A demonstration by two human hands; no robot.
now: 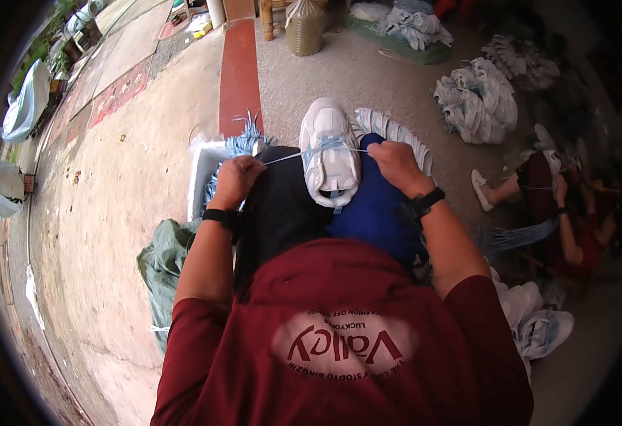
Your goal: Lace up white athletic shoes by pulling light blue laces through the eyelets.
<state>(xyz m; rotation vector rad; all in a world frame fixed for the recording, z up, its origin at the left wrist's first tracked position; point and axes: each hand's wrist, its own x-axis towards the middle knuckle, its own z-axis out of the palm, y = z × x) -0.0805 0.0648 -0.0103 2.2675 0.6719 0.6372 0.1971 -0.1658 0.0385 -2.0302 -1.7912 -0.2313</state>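
A white sneaker (325,117) with pale blue trim rests between my knees, toe pointing away from me. Its light blue shoelace (287,157) runs out to both sides and looks stretched taut. My left hand (238,177) is closed on one end of the lace, left of the shoe. On the other side my right hand (398,167) pinches the opposite end, just above my blue-clad knee. Both hands are apart from the shoe's body.
A white box (201,170) with a bundle of blue laces (248,140) stands by my left knee. White shoe pieces (396,131) line up beyond my right knee. Piles of shoe uppers (478,103) lie farther right, where another person (574,227) sits. A green sack (165,255) lies at left.
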